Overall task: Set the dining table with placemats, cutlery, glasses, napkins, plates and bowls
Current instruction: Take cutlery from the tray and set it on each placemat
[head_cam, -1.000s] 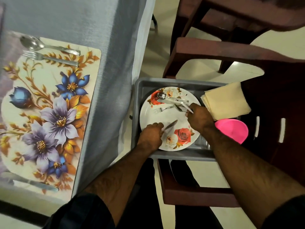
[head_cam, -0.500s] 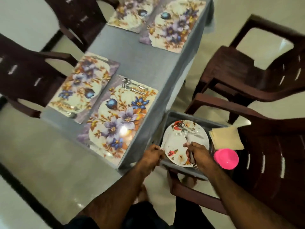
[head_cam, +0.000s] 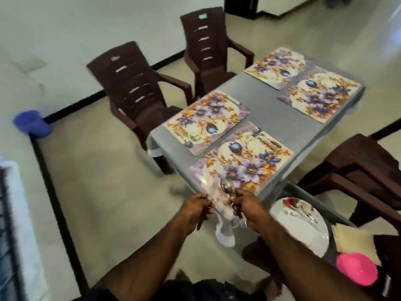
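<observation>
My right hand (head_cam: 245, 207) grips a spoon (head_cam: 225, 186) and a fork (head_cam: 243, 222), spoon bowl up, tines down. My left hand (head_cam: 196, 208) holds a knife (head_cam: 209, 189), blurred, pointing up. Both hands hover at the near corner of the grey table (head_cam: 280, 118). Several floral placemats lie on it; the nearest placemat (head_cam: 240, 164) carries a spoon and fork (head_cam: 265, 139) at its far end. The left placemat (head_cam: 207, 120) has cutlery at its near edge.
A grey tub (head_cam: 303, 192) on a brown chair at right holds a floral plate (head_cam: 301, 231) with cutlery, folded beige napkins (head_cam: 353, 240) and a pink bowl (head_cam: 357, 270). Brown chairs (head_cam: 138, 92) stand along the table's far side. A blue bucket (head_cam: 31, 123) sits on the floor.
Both hands lifted out of the tub and moved left to the table's near corner. The right hand carries the spoon and fork, the left the knife. The view swung left.
</observation>
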A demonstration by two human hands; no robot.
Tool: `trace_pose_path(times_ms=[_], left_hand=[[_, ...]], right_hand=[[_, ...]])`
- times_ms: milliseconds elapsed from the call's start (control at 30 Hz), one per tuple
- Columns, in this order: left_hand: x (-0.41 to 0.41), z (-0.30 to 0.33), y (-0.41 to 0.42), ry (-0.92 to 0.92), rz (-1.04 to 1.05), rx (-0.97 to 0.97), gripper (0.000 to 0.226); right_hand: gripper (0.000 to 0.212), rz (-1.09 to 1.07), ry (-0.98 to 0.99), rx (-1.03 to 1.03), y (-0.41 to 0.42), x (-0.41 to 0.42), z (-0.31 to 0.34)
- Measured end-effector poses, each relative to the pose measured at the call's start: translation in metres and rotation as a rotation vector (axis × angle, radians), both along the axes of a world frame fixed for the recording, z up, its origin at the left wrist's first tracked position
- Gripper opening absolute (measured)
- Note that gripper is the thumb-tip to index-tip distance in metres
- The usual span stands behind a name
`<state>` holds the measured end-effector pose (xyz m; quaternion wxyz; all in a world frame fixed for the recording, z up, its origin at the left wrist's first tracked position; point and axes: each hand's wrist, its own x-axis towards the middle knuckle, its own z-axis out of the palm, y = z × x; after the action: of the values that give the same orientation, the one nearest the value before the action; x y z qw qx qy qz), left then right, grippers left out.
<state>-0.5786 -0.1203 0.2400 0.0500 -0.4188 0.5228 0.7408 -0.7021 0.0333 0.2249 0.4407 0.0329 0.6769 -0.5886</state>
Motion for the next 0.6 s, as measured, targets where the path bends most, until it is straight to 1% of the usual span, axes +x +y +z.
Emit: trace_pose_path(times_ms=[33, 133, 233, 400, 533, 600], left_hand=[[0.018, 0.001, -0.024, -0.006, 0.044, 0.012, 0.012], [0.07, 0.006, -0.089, -0.026, 0.192, 0.02, 0.013], [0.123, 0.008, -0.142, -0.042, 0.35, 0.032, 0.016], [0.174, 0.003, -0.198, -0.098, 0.456, 0.045, 0.016], [0.18, -0.004, -0.241, -0.105, 0.486, 0.063, 0.013], [0.177, -0.009, -0.272, -0.112, 0.472, 0.045, 0.01]], right_hand=[[0.038, 0.006, 0.008, 0.008, -0.029, 0.015, 0.003], [0.015, 0.034, 0.003, 0.017, -0.098, 0.06, 0.007], [0.027, 0.087, -0.041, 0.041, -0.153, 0.091, 0.009], [0.024, 0.264, -0.111, 0.058, -0.225, 0.107, 0.011], [0.012, 0.39, -0.171, 0.05, -0.282, 0.107, 0.007], [0.012, 0.416, -0.236, 0.018, -0.318, 0.102, -0.001]])
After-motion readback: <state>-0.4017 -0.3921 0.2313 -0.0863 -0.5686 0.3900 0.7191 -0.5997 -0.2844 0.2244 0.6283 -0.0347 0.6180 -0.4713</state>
